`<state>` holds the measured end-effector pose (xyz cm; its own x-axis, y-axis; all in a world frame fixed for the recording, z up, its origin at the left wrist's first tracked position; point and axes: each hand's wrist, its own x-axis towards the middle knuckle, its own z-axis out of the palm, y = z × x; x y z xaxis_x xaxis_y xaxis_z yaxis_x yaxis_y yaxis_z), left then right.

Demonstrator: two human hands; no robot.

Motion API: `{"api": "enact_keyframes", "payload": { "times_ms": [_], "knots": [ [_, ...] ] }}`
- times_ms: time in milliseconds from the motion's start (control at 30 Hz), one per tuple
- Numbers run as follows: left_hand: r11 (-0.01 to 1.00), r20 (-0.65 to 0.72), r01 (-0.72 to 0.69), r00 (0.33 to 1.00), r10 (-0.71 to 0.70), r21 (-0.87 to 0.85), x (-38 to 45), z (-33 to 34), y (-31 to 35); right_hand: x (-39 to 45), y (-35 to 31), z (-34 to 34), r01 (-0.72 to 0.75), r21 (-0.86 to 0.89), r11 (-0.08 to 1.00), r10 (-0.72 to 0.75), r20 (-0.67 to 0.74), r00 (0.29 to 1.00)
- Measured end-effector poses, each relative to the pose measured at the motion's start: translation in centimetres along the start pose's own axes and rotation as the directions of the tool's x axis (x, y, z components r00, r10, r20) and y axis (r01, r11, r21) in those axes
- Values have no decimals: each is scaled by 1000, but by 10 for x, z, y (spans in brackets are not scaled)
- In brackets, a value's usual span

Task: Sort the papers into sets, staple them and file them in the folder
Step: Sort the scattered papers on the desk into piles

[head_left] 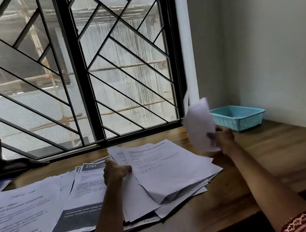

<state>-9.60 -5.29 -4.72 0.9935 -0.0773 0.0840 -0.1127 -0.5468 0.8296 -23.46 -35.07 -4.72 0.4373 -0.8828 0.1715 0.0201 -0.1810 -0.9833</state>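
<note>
Head view shows me the papers (pixel 164 175) spread in loose, overlapping heaps across the wooden table (pixel 268 161), most of them left of centre and running off the lower left edge. My left hand (pixel 115 172) rests on the middle heap with its fingers curled down onto the sheets, thumb pinching the edge of a page. My right hand (pixel 220 136) is raised above the table near the window, gripping a few blurred sheets (pixel 200 126) that stand nearly upright. A blue basket (pixel 238 116) sits in the far right corner, close to those sheets. I see no stapler, and I cannot say that the blue edge at far left is a folder. I judge these pages light, floppy and slick against each other, so they will fan and slide; I would take each set by a corner or short edge, pinched firmly, and square it before stapling.
</note>
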Motion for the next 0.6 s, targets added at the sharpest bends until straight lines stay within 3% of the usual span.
{"api": "enact_keyframes", "payload": {
  "times_ms": [100, 200, 300, 500, 600],
  "knots": [
    [995, 15, 14, 1000, -13, -104, 6, 2, -1, -2, 5, 9, 141, -379, 915, -67, 202, 977],
    [958, 70, 46, 997, -27, -282, 11, 4, -1, -6, 4, 9, 268, -551, 790, -73, 350, 934],
    [909, 112, 50, 994, -3, -414, 12, 11, -1, -13, -2, 7, 345, -584, 735, -64, 448, 892],
    [882, 142, 48, 990, 21, -468, 9, 19, 5, -20, -9, 11, 295, -452, 842, 56, 617, 785],
    [863, 187, 5, 977, 104, -506, 6, 19, 3, -18, -6, 12, 296, -458, 838, 48, 604, 796]
  ]
}}
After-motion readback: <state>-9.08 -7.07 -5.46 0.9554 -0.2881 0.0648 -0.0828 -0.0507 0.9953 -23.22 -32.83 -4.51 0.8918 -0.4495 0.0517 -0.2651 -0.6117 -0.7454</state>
